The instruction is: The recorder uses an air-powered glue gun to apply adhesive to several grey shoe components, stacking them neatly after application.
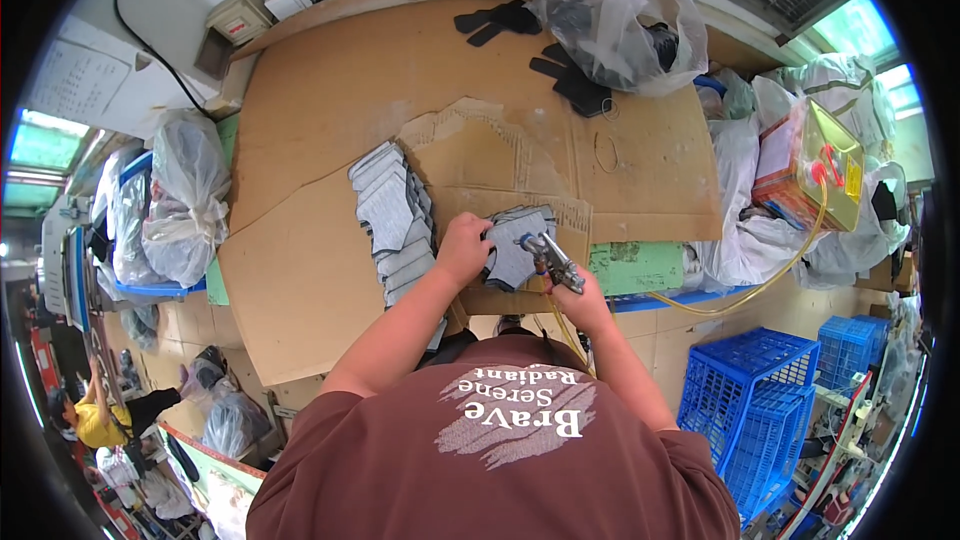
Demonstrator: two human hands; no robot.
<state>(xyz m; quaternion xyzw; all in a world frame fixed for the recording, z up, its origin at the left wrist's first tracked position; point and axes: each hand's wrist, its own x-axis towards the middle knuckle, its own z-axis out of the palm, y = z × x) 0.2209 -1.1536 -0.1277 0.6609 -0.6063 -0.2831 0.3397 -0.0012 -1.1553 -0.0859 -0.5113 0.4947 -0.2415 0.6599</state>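
My right hand (582, 302) is closed round a metal spray gun (556, 266), its nozzle pointing left over a small pile of grey cut pieces (512, 258) with dark edges. A yellowish hose hangs below the gun. At the left edge of that pile, my left hand (465, 248) has its fingers bent and pinched on a grey piece; the fingertips are partly hidden. Just left of this hand lies a long, overlapping row of similar grey pieces (382, 212), with one loose piece on top. Everything rests on a brown cardboard sheet (300, 130).
Black cut pieces (580, 85) and a clear plastic bag (650, 35) lie at the far side. On the right stand a square metal can (815, 155) with a yellow hose (770, 285) and blue crates (745, 390). Bagged goods (188, 195) sit at left. A person in yellow (95, 420) is farther off.
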